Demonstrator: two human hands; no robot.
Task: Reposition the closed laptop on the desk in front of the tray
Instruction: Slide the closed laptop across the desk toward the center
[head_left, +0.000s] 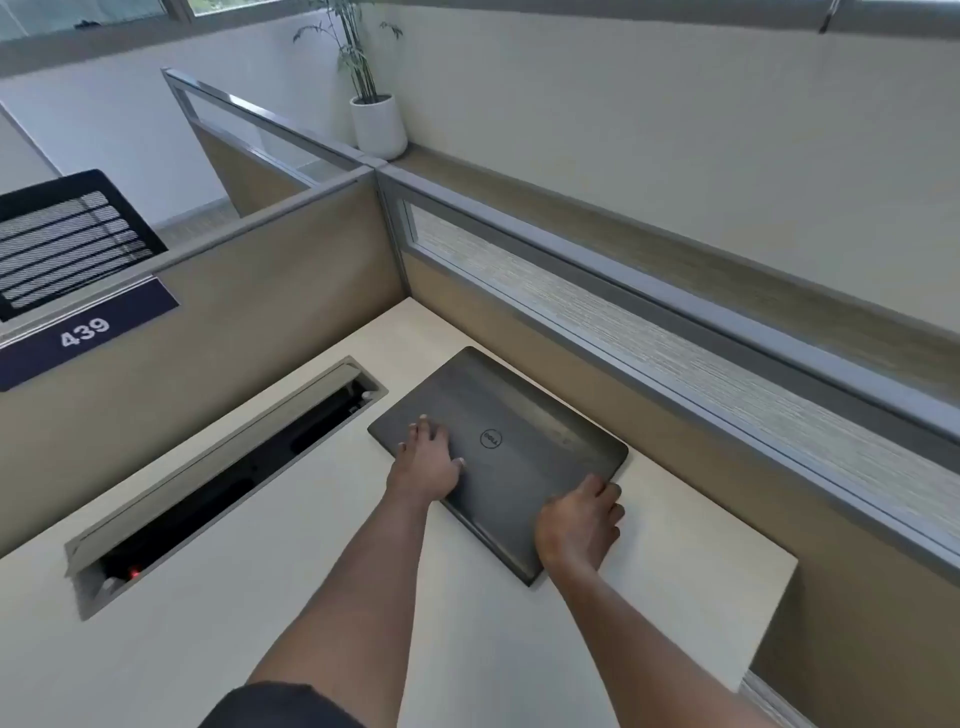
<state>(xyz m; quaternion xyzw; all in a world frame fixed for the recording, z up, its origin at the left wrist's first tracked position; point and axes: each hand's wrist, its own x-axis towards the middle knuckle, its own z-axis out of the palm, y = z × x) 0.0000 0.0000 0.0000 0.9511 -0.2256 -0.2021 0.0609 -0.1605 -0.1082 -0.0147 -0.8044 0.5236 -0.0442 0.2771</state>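
Observation:
A closed dark grey laptop (511, 441) lies flat on the pale desk (322, 597), angled, close to the partition on the right. My left hand (427, 460) rests palm-down on the lid near its left edge, fingers spread. My right hand (581, 525) curls over the laptop's near right edge, fingers on the lid. The cable tray (218, 483), a long recessed slot with its flap raised, runs along the desk to the left of the laptop.
Beige cubicle partitions (249, 332) wall the desk at the back and right. A blue sign reading 439 (85, 332) hangs at left, with a black mesh chair back (67, 239) behind it. A potted plant (376, 122) stands on the far ledge.

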